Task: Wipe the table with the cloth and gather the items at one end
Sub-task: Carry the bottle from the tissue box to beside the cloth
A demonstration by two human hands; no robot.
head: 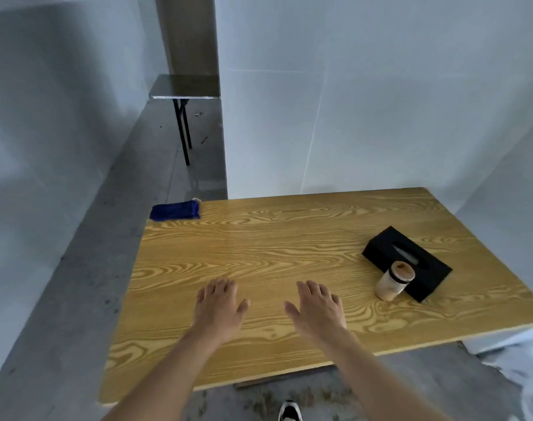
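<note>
A wooden table [259, 253] with a strong grain pattern fills the middle of the view. A folded blue cloth [175, 210] lies at its far left corner. On the right side lies a black tissue box [406, 261], and a glass jar [394, 281] with a tan filling stands touching the box's near edge. My left hand [218, 308] and my right hand [317, 311] hover palm down over the near middle of the table, fingers spread, holding nothing. Both hands are far from the cloth and the jar.
White walls stand behind and to the right of the table. A grey concrete floor runs along the left side toward a small dark table [184, 86] in the corridor. A shoe [289, 411] shows below the table's near edge.
</note>
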